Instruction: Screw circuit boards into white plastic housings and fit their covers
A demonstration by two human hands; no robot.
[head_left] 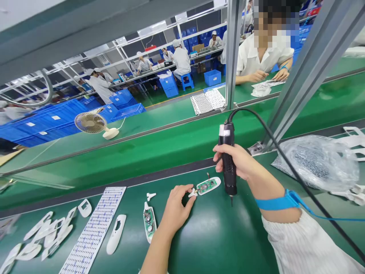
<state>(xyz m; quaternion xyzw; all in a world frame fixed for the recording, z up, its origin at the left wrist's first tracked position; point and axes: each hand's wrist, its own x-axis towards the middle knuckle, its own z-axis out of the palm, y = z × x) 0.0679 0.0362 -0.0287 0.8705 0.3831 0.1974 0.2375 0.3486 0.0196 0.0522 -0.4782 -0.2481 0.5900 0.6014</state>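
Observation:
My right hand is wrapped round a black electric screwdriver, its bit pointing down just above the green mat. Between the thumb and fingers of my left hand is a small white plastic tip piece. That piece meets the near end of a white housing holding a green circuit board. Left of my left hand lies a second housing with a board, and above it a loose white tip piece. A white cover with an oval opening rests farther left.
A dotted sheet and a pile of white plastic shells lie at left. A clear plastic bag sits at right beside a metal post. The screwdriver's cable arcs over my right arm. A co-worker sits opposite.

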